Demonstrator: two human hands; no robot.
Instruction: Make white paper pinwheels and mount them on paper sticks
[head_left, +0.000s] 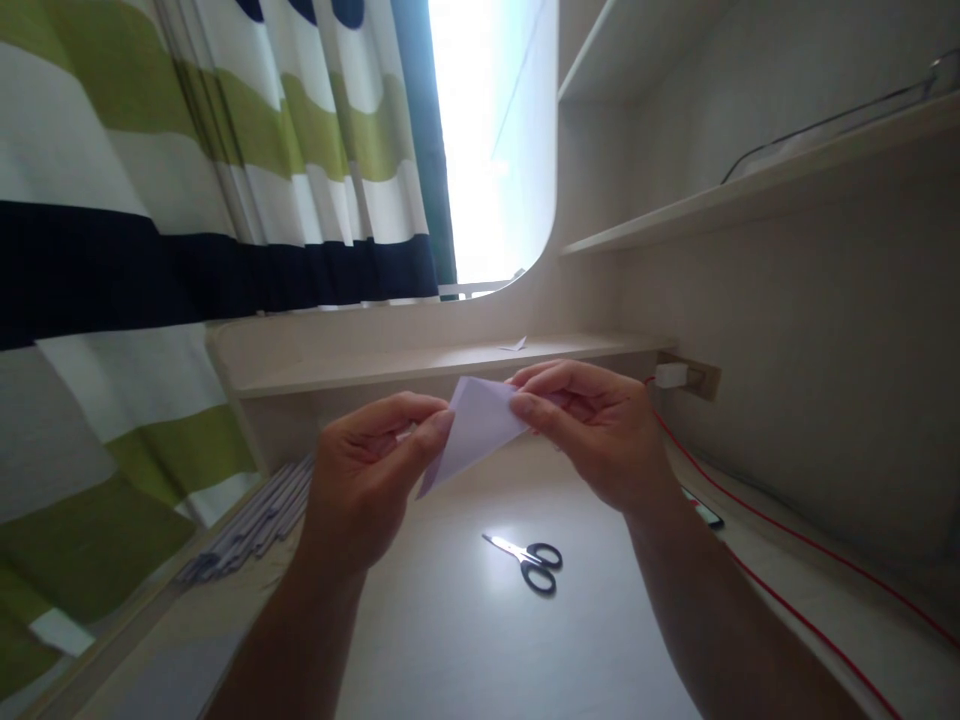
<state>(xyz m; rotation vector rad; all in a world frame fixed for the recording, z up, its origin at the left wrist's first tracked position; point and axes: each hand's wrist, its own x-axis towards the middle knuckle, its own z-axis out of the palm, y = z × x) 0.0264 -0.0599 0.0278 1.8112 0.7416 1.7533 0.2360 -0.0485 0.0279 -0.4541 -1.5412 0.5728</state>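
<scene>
Desk (450,640) by window (499,130), folded paper (480,425) pinched in both hands.
Paper (white/pale lilac, approx. triangular) held up off desk, above scissors (525,560) in view. L hand (367,475) closed, thumb + fingers pinching paper's L edge; R hand (607,425) same grip on R corner, some fingers hidden behind. Scissors flat on desk, blk handles. Phone (703,508) R of scissors, partly hidden by R forearm; red cable (787,595) also R of scissors. Long thin paper bundles (259,520) L of scissors. Small paper pc (515,345) on ledge (405,362) beyond scissors; striped curtain (300,150) far L of scissors.
</scene>
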